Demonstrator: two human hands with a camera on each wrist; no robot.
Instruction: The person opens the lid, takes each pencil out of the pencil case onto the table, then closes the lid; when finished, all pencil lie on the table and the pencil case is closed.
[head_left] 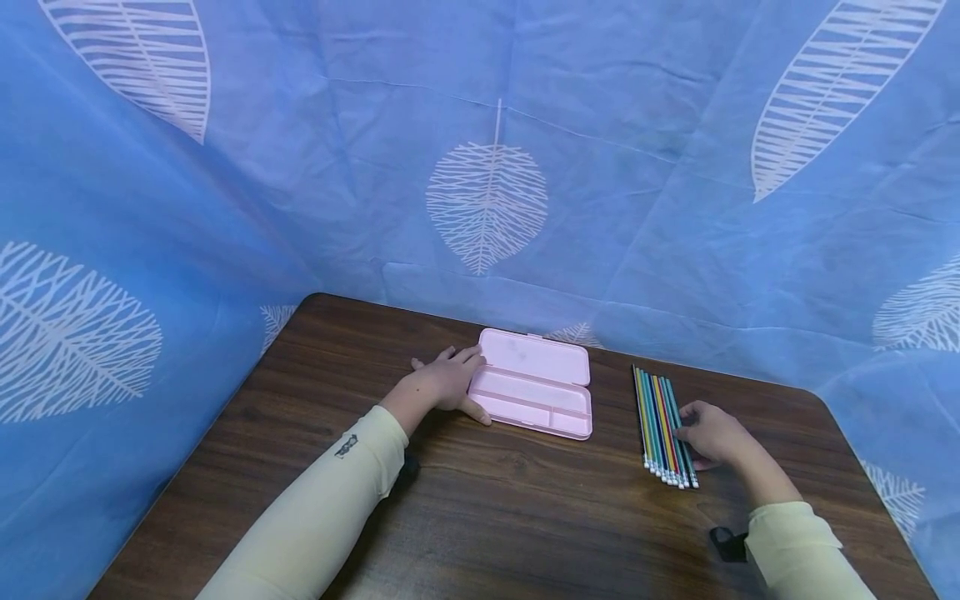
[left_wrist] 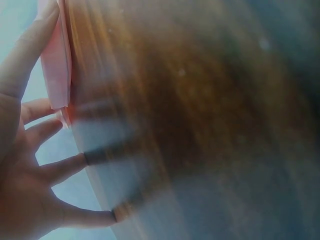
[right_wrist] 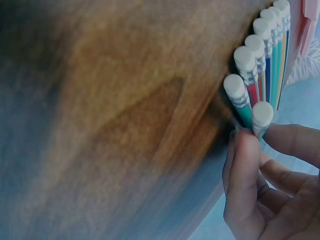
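An opened pink pencil case (head_left: 528,390) lies on the table, its lid folded back toward the curtain and its divided tray bare. My left hand (head_left: 444,385) touches the case's left side with spread, straight fingers; in the left wrist view the thumb (left_wrist: 31,50) lies along its edge (left_wrist: 57,75). To the right, a row of several pencils (head_left: 660,425) lies side by side, white erasers toward me. At the row's right edge, my right hand (head_left: 712,435) pinches one pencil (right_wrist: 263,116) between thumb and fingers. Its eraser end sits slightly above its neighbours in the right wrist view.
The dark wooden table (head_left: 525,517) has its back edge just behind the case and pencils. A blue curtain (head_left: 637,208) with white leaf prints hangs behind it. A black strap device (head_left: 727,543) sits at my right wrist.
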